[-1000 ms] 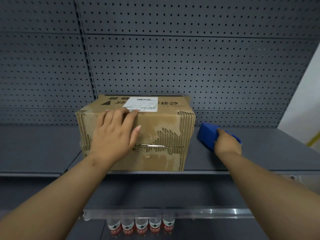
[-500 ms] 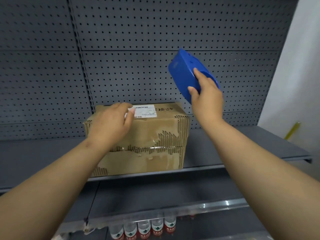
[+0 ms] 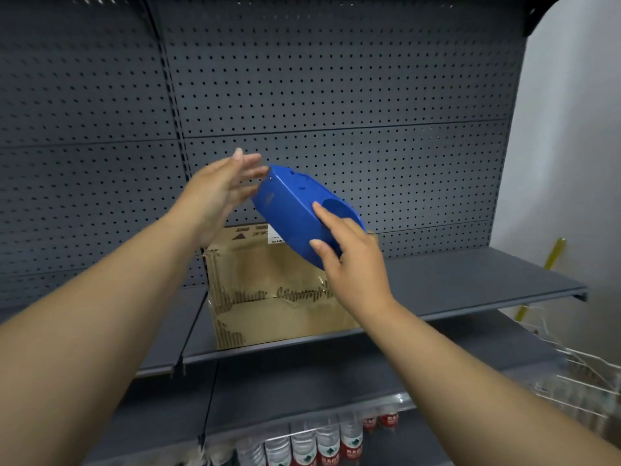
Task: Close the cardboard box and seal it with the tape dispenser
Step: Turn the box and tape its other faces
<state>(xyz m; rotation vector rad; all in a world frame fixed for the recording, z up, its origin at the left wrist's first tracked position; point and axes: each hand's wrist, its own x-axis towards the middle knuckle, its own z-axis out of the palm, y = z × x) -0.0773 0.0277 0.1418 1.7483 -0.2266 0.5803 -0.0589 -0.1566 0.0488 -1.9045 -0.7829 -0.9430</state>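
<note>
A worn cardboard box (image 3: 268, 307) with its flaps down and a white label on top sits on the grey shelf (image 3: 470, 280). Above it, in the air, my right hand (image 3: 349, 257) grips the blue tape dispenser (image 3: 295, 210) from below and behind, thumb and index finger on its side. My left hand (image 3: 221, 190) is raised beside the dispenser's upper left end, fingers straight and spread, fingertips close to or touching that end. The dispenser hides part of the box's label and top.
A dark pegboard wall (image 3: 336, 79) backs the shelf. Below, a lower shelf holds several water bottles (image 3: 316, 442) with red labels. A white wire basket (image 3: 584, 371) stands at the right, with a yellow stick (image 3: 551, 257) against the white wall.
My left hand has left the box top and risen to the dispenser. My right hand has brought the dispenser leftward, over the box. The view has tilted and pulled back.
</note>
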